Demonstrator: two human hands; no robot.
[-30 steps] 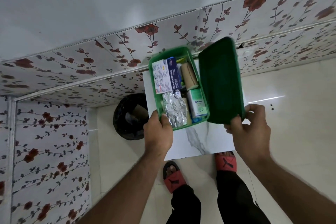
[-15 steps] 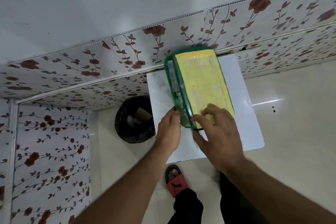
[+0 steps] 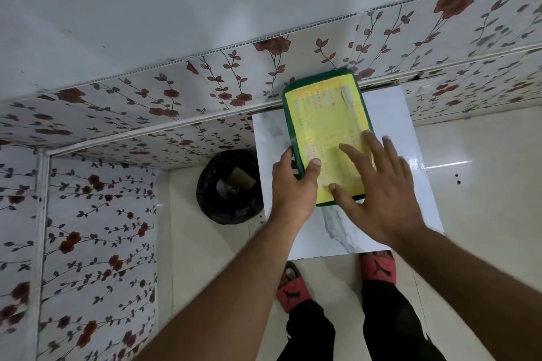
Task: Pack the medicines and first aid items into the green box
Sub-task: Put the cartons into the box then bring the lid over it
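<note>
With the hinged lid, open a second earlier, now swung flat over the green plastic box [image 3: 294,126] on the white marble-patterned table [image 3: 393,114], my left hand [image 3: 293,184] gripped its edge while my right hand [image 3: 378,184] pressed spread-fingered on the yellow label [image 3: 325,114], so packing looked finished.

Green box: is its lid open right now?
No, the lid lies flat over the green box, its yellow label facing up, with the right hand spread on it.
</note>
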